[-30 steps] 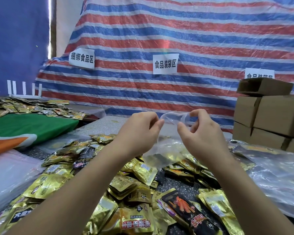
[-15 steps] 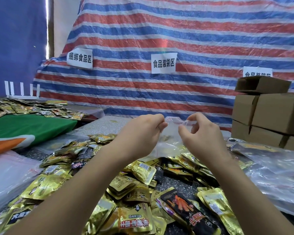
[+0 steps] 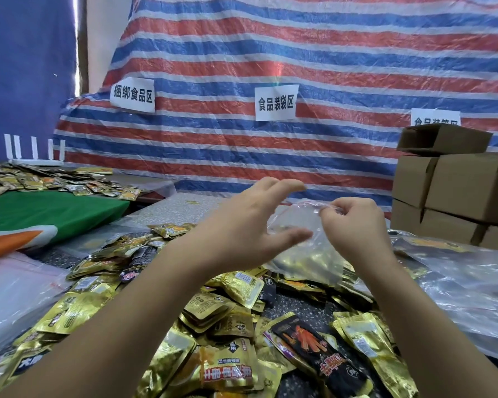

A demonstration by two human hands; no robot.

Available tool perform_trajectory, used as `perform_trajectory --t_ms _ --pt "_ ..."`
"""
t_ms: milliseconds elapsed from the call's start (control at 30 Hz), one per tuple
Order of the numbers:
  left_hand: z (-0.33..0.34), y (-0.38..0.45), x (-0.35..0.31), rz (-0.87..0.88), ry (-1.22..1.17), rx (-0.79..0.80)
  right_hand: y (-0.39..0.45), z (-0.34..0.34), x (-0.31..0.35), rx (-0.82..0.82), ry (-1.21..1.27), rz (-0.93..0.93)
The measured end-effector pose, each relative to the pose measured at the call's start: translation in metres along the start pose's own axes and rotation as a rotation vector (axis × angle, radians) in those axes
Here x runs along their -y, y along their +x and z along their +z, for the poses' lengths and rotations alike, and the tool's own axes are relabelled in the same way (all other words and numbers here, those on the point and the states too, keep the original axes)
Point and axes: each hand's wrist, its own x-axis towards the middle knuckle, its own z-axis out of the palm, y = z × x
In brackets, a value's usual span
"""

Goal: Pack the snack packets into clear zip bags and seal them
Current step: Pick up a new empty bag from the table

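My right hand (image 3: 354,228) pinches the top edge of a clear zip bag (image 3: 308,254) that hangs above the table. My left hand (image 3: 250,225) is spread just left of the bag, fingers straight and apart, off the plastic. Below both hands lies a heap of gold snack packets (image 3: 213,311). A black packet with an orange picture (image 3: 316,346) lies among them at the front.
Stacked cardboard boxes (image 3: 457,193) stand at the right. Clear plastic bags (image 3: 457,282) lie flat in front of them. A green cloth (image 3: 41,214) with more packets (image 3: 41,182) is at the left. A striped tarp (image 3: 299,67) with paper signs hangs behind.
My left hand has let go of the bag's top edge and spread its fingers. The right hand keeps its pinch on the bag.
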Motion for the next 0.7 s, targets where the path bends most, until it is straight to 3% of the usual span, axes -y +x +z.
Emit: perform_trajectory --t_ms 100,200,433,567,700 --pt "0.000 -0.001 -0.004 0.081 0.012 0.091 0.004 -0.002 -0.003 0.008 0.091 0.094" --pt "0.004 -0.002 0.000 0.039 0.175 0.096 0.007 -0.006 -0.001 0.052 0.232 0.179" --pt "-0.004 0.002 0.019 -0.025 0.179 -0.118 0.009 -0.011 -0.003 0.121 0.272 0.178" --pt "-0.015 0.002 0.026 -0.040 0.163 -0.224 0.005 -0.012 0.006 0.180 0.541 0.197" --pt "-0.028 0.000 0.035 -0.101 0.183 -0.256 0.006 -0.006 0.003 0.065 0.580 0.296"
